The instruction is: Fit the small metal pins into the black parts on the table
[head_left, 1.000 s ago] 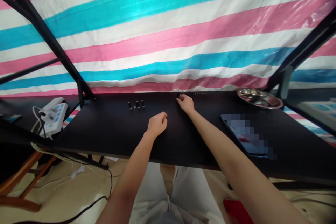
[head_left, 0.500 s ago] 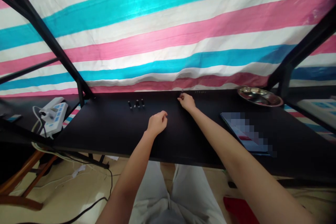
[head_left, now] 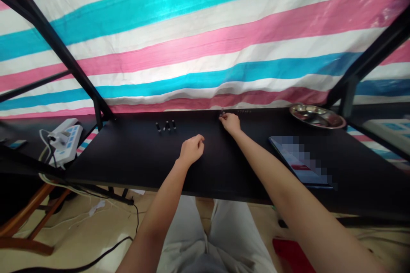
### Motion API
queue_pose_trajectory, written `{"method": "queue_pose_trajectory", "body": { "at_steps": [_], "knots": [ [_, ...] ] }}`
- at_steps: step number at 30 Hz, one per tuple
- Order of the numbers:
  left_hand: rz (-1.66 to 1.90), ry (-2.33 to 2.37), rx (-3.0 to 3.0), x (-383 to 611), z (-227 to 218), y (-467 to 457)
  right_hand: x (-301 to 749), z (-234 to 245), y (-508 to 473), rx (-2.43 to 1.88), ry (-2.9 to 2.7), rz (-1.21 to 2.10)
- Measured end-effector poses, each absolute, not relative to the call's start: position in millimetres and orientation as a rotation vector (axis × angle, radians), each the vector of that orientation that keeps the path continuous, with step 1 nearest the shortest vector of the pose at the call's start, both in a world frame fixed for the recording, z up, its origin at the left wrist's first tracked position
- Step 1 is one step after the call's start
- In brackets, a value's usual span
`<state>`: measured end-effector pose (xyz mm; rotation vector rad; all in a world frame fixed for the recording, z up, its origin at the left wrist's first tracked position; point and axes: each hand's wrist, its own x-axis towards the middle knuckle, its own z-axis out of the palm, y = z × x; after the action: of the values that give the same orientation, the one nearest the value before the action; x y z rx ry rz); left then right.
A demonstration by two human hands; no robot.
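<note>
My right hand (head_left: 230, 123) reaches to the back edge of the black table, with thumb and fingertips pinched together. At its fingertips are small shiny pieces (head_left: 222, 113), too tiny to name. My left hand (head_left: 192, 147) rests on the table nearer to me, fingers curled in, and its palm is hidden. Left of it stand short black cylinders with pale ends, among them one at the left (head_left: 158, 127) and one at the right (head_left: 174, 125). A row of tiny light pieces (head_left: 244, 111) lies along the back edge, right of my right hand.
A round metal dish (head_left: 336, 125) sits at the back right of the black table (head_left: 128, 158). A tablet-like flat panel (head_left: 299, 166), partly blurred, lies beside my right forearm. White power strips (head_left: 68, 143) lie at the left. A striped sheet (head_left: 205, 51) hangs behind the table.
My right hand has shifted slightly right, and more of the small pieces at its fingertips shows. My left hand stays in place.
</note>
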<state>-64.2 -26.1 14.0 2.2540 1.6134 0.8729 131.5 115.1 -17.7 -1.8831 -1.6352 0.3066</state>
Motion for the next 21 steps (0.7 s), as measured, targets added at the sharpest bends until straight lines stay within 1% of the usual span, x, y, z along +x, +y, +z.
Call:
{"method": "queue_pose_trajectory", "body": {
  "at_steps": [15, 18, 21],
  "knots": [
    [0.873, 1.619, 2.255, -65, 13, -26, 133, -13, 123, -1.933, -1.671, 0.363],
    [0.874, 1.703, 2.202, -66, 13, -25, 137, -12, 122, -1.886, -1.65, 0.403],
    [0.882, 1.867, 2.067, -66, 16, -24, 144, -9, 117, -1.782, -1.603, 0.515]
  ]
}}
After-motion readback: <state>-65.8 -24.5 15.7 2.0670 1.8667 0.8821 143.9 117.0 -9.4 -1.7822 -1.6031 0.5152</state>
